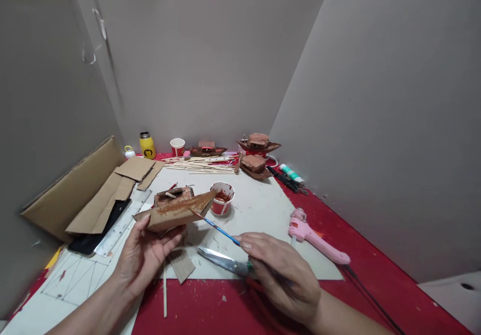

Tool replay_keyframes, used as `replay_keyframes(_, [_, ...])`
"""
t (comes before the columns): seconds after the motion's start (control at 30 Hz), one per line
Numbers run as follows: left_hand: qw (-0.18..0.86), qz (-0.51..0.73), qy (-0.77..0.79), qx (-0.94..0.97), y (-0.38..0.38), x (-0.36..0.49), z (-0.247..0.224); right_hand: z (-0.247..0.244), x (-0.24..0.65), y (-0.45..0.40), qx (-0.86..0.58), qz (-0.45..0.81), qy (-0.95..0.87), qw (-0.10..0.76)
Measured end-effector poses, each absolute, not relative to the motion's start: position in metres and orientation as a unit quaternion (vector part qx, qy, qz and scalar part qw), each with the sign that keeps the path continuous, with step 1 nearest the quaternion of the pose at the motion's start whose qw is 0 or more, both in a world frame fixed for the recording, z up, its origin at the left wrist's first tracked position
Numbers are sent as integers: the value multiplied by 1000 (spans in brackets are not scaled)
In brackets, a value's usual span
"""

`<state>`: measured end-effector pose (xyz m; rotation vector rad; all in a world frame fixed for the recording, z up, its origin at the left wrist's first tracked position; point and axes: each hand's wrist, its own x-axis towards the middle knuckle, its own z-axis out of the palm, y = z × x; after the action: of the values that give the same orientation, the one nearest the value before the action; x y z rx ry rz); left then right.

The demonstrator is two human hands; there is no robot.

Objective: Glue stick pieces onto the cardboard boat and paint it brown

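Note:
My left hand [152, 249] is closed around the underside of a small cardboard model boat [176, 212], holding it tilted above the table. Brown paint covers the upper part of its side, while the lower part is bare cardboard. In my right hand [281, 275] is a thin blue paintbrush [221, 231], pinched between thumb and fingers. The brush tip touches the boat's side. Just behind the boat stands a paper cup [223, 199] with reddish-brown paint inside. Under my right hand lies a pair of scissors [225, 263], its handles mostly hidden.
A pink glue gun [317, 237] with a cord lies at right. Brown model boats [258, 143], thin wooden sticks [203, 164], a white paper cup [177, 147] and a yellow bottle [147, 145] stand behind. Cardboard pieces [97, 199] and a ruler [120, 227] are left. Grey walls enclose the table.

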<state>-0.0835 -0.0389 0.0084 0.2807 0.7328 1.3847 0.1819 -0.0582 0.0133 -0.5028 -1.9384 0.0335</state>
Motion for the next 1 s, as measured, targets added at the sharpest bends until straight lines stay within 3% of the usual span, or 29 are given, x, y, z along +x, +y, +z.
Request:
replay_keyframes(0.17, [696,622,330,140,-39,-83,9,8,186,-57,-242,-4,-792,560])
replay_keyframes(0.4, [676,640,335,145,-44,-75,5,9,165,-56,-131,38,-863,487])
replay_keyframes(0.63, [671,646,340,134,-46,-72,9,2,172,-58,-219,20,-805,550])
replay_keyframes(1.0, [675,625,354,170,-52,-65,5,2,164,-54,-141,51,-858,492])
